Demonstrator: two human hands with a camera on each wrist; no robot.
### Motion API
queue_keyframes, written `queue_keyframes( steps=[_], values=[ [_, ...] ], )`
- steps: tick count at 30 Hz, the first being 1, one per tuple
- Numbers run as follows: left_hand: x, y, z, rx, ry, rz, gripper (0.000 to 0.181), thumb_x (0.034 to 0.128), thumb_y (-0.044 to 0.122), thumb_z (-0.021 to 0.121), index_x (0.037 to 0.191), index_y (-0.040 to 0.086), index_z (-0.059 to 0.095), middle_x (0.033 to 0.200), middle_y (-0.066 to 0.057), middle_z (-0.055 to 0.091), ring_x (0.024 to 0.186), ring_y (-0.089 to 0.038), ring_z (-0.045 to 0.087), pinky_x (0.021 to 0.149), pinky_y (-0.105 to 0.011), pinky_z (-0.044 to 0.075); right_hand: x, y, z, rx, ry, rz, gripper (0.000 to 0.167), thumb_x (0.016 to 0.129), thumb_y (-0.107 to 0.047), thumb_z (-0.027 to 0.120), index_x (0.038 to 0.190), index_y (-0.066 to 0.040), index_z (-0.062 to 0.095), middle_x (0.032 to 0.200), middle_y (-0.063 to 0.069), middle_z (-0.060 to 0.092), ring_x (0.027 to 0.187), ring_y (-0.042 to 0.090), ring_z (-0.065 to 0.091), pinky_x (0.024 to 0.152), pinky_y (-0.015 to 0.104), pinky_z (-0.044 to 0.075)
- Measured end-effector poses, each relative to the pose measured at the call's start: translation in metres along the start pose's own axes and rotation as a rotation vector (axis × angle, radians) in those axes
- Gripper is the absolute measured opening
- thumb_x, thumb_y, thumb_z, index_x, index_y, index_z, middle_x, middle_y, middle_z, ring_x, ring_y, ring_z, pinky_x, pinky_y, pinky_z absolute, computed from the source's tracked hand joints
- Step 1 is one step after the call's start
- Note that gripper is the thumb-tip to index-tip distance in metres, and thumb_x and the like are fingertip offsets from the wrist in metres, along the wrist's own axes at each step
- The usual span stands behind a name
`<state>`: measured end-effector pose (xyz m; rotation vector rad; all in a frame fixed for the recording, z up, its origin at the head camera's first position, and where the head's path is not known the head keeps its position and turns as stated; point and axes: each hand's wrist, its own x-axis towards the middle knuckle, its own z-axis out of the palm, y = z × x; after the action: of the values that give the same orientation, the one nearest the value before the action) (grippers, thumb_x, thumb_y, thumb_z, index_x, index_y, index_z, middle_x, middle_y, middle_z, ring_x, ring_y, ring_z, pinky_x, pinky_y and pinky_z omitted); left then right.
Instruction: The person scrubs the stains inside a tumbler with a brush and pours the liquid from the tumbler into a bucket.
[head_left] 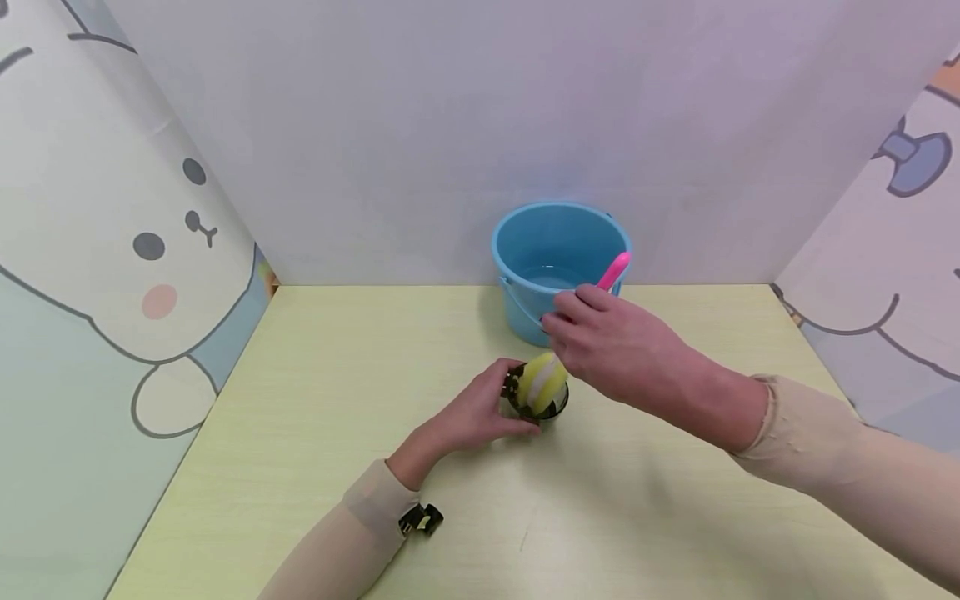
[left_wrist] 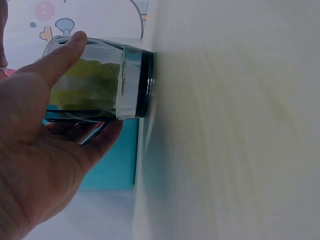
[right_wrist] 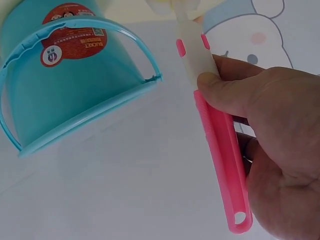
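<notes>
A clear glass cup (left_wrist: 131,87) with a thick base stands upright on the table, and my left hand (head_left: 476,410) grips it round the side. Inside its mouth is the yellow-and-white sponge head (head_left: 543,383) of a cup brush, which partly sticks out above the rim. My right hand (head_left: 622,343) holds that brush by its pink-and-white handle (right_wrist: 222,155), thumb pressed along the handle in the right wrist view. In the left wrist view, the yellow sponge shows through the glass wall.
A blue bucket (head_left: 517,308) with a hanging handle stands behind the cup, against the back wall (head_left: 390,150); it seems to hold some water. The pale wooden table (head_left: 315,375) is bordered by cartoon-printed side walls (head_left: 82,208). A small black strap piece (head_left: 423,519) is at the left cuff.
</notes>
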<state>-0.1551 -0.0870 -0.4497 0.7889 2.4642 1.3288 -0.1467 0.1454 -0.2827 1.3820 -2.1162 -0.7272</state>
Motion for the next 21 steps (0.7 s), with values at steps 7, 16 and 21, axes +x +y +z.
queue_keyframes(
  steps=[7, 16, 21],
  values=[
    [0.000, -0.001, 0.000, 0.004, 0.000, -0.001, 0.087, 0.0813, 0.029, 0.096, 0.148, 0.009, 0.043, 0.139, -0.001, 0.057, 0.128, -0.015, 0.057, 0.112, -0.034, 0.047, -0.002, 0.002, -0.005, 0.025, -0.029, 0.011, 0.047, 0.067, -0.024, 0.103, 0.101, -0.002, 0.078, 0.096, 0.012, 0.060, 0.090, 0.028, 0.050, 0.078, 0.036, 0.042],
    [0.000, 0.000, 0.001, -0.003, -0.001, -0.009, 0.089, 0.0812, 0.030, 0.096, 0.149, 0.009, 0.043, 0.140, -0.001, 0.057, 0.130, -0.019, 0.056, 0.113, -0.036, 0.046, -0.005, 0.004, -0.013, 0.047, -0.062, 0.007, 0.053, 0.064, -0.029, 0.105, 0.105, -0.006, 0.080, 0.101, 0.012, 0.063, 0.094, 0.029, 0.051, 0.079, 0.036, 0.043],
    [0.000, -0.001, 0.000, -0.005, 0.002, -0.001, 0.088, 0.0811, 0.029, 0.096, 0.148, 0.008, 0.043, 0.139, -0.001, 0.057, 0.130, -0.019, 0.056, 0.113, -0.036, 0.046, -0.007, 0.006, -0.016, 0.063, -0.068, 0.007, 0.050, 0.062, -0.028, 0.106, 0.101, -0.009, 0.080, 0.100, 0.011, 0.061, 0.093, 0.029, 0.050, 0.080, 0.037, 0.043]
  ],
)
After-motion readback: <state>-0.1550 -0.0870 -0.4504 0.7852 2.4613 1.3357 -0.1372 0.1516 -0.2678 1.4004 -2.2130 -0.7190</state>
